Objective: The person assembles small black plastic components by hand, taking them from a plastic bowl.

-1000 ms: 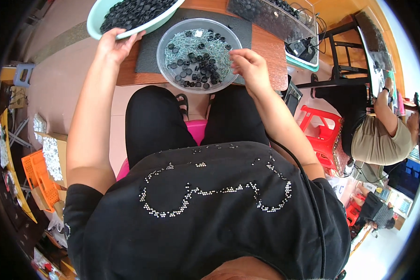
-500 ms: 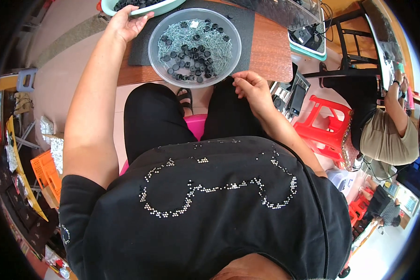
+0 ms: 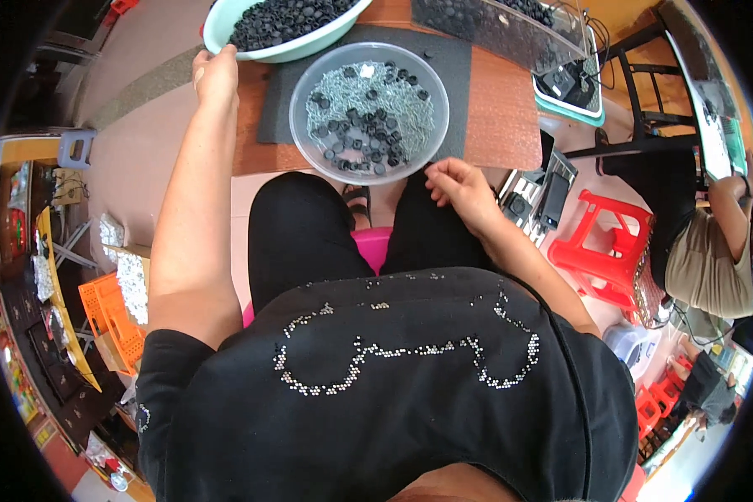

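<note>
A pale green basin full of small black round plastic caps sits at the far left of the table. My left hand is closed on its near left rim, the fingertips partly hidden. Right of it, close to the table's front edge, stands a clear plastic bowl holding many thin silvery screw-like pieces and loose black caps. Just off the bowl's lower right side, my right hand hovers near my thigh with curled fingers, thumb against forefinger. Anything between them is too small to see.
Under the bowl lies a dark mat on the brown wooden table. A clear bin of black parts stands at the back right. On the right are a red stool and another person; an orange crate is on the left.
My left hand has shifted leftward along the basin's rim, from an open-fingered hold to a closed one. The view has moved, showing more of the basin. My right hand stays by the bowl.
</note>
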Available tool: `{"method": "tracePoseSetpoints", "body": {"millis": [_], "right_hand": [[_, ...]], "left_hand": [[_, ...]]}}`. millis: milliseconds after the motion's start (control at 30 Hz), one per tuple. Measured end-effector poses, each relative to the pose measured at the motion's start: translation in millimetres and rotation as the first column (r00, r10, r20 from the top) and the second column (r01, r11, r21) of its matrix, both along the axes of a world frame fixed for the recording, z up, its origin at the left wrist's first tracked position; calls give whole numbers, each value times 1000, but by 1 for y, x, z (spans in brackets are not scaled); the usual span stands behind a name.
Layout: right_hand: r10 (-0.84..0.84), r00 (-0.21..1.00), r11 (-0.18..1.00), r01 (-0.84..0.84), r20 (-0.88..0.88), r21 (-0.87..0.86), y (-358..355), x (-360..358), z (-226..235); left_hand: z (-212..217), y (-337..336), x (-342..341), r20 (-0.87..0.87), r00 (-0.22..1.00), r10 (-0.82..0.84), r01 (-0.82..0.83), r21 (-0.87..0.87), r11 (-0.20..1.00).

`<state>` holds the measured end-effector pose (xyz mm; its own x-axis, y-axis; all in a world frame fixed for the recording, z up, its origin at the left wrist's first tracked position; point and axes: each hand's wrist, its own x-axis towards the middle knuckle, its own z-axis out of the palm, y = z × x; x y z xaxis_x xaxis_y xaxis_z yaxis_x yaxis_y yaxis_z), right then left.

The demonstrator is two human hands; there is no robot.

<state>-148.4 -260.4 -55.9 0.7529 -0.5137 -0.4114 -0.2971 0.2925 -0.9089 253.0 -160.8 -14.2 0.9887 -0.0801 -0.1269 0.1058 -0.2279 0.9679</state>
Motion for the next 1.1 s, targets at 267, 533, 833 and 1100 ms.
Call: {"method": "tracePoseSetpoints", "body": {"millis": [267,533,833,1100], "right_hand": [[61,998,996,-61,7,-65,1,-3,0],[36,999,999,-36,-30,-22,3,-6,9],[2,995,994,8,-95,110,-1,-5,6],[-32,999,977,40,-43,208,-4,-4,4]], "left_hand": [[35,-25,9,320,815,-483,-32,857,514],[36,-103,54,175,748,-640,313,758,573],[-12,-169,72,-53,619,-784,521,775,359],[-28,-160,109,-29,494,-869,440,871,220]]}}
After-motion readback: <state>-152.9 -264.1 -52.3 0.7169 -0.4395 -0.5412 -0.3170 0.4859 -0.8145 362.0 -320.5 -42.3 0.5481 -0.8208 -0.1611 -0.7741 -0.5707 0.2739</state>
